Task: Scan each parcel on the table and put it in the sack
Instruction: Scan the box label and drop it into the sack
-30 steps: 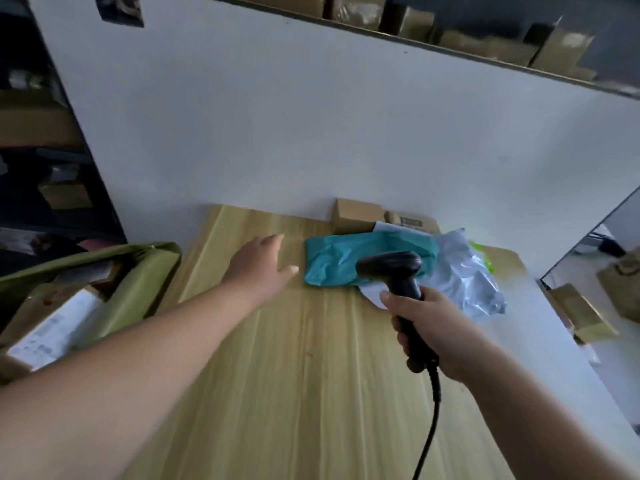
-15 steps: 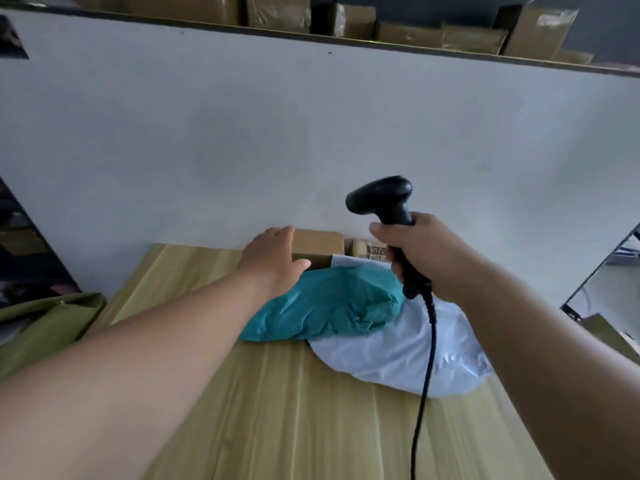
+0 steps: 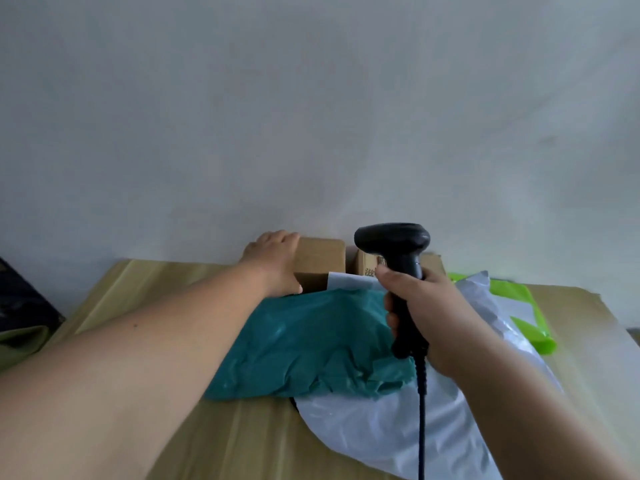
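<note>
My left hand (image 3: 275,263) grips the left end of a small brown cardboard box (image 3: 323,259) at the back of the wooden table (image 3: 145,289), against the white wall. My right hand (image 3: 420,315) is closed around a black handheld scanner (image 3: 398,251) with a hanging cable, held above the parcels. A teal poly mailer (image 3: 311,348) lies in front of the box, over a white poly mailer (image 3: 381,431). A second brown box (image 3: 369,263) sits behind the scanner. A bright green mailer (image 3: 523,310) lies at the right. The olive sack (image 3: 20,341) shows at the left edge.
The white wall (image 3: 311,116) rises right behind the table's back edge. A dark object (image 3: 20,299) stands left of the table above the sack. Bare wood shows along the table's left side and front.
My left hand moved forward over the teal mailer and took hold of the brown box. The scanner rose and shifted toward the back. The view moved closer to the wall.
</note>
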The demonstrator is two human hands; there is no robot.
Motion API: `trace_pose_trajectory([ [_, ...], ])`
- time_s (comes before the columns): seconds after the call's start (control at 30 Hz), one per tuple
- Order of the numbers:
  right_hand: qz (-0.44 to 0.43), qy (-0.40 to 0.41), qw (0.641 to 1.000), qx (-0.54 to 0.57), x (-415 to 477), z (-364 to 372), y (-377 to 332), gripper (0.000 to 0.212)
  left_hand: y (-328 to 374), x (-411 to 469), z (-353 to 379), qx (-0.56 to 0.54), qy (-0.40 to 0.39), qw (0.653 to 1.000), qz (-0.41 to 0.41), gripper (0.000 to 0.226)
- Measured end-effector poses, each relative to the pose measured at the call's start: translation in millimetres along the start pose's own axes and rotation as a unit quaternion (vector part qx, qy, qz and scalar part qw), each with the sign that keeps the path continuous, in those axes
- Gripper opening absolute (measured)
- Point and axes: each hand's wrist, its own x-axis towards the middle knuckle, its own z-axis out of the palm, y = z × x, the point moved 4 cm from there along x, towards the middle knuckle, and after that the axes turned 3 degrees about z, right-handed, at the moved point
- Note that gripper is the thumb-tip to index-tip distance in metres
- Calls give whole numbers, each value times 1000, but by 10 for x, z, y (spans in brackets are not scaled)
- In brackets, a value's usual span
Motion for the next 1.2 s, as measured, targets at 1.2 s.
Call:
trace_pose_trajectory([
  [1.2,-22,99,995,-11,-2130,1262,239,19,-610,-2928,-412,-770,-143,605,-144,50],
])
